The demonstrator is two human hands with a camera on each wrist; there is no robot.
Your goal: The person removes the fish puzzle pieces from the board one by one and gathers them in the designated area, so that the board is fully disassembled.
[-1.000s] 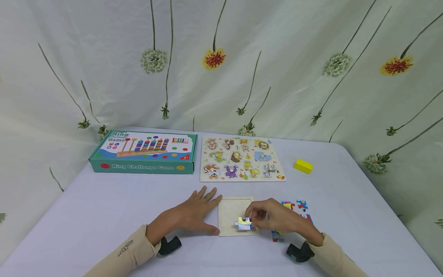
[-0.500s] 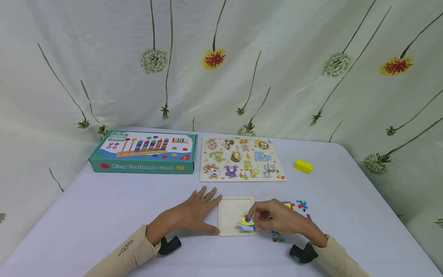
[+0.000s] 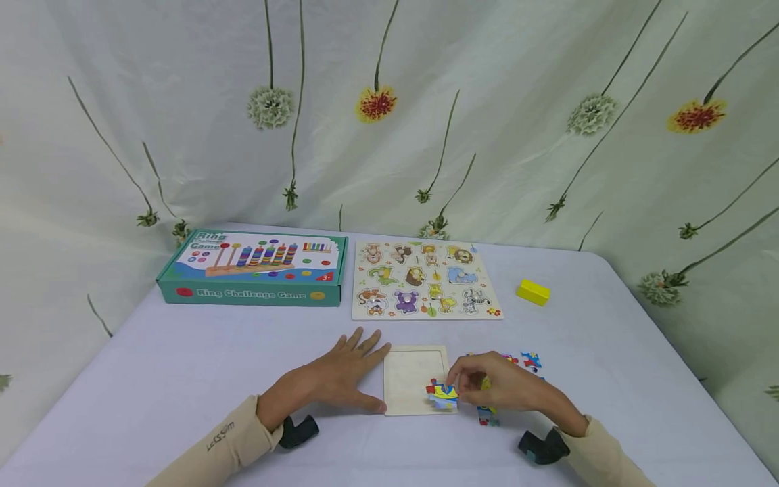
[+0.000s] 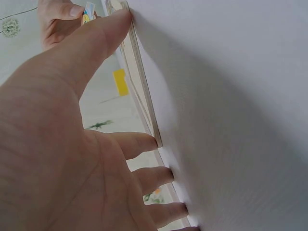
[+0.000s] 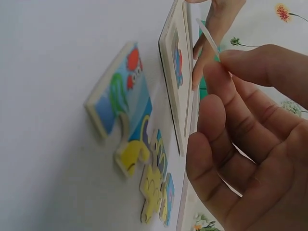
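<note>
My left hand [image 3: 347,372] lies palm down with spread fingers. Its thumb and index fingertip touch the left edge of a shallow square wooden puzzle tray [image 3: 404,372]. My right hand [image 3: 499,385] pinches a jigsaw piece [image 3: 445,400] between thumb and fingers, above the tray's lower right part. In the right wrist view the held piece [image 5: 208,37] appears nearly edge-on, tilted. Behind it, a blue and red piece [image 5: 178,62] shows inside the tray. Several loose jigsaw pieces [image 5: 156,183] lie right of the tray, partly hidden under my right hand in the head view.
A green Ring Challenge Game box [image 3: 252,267] stands at the back left. Beside it lies an animal peg puzzle board [image 3: 426,281]. A yellow block [image 3: 533,292] sits further right. Another loose piece [image 3: 531,359] is beyond my right hand. Flowered cloth [image 3: 389,162] hangs behind the table.
My right hand has shifted slightly to the right with the pinched piece, whose tilt has changed so that its glare is gone and its colours show. My left hand has stayed still.
</note>
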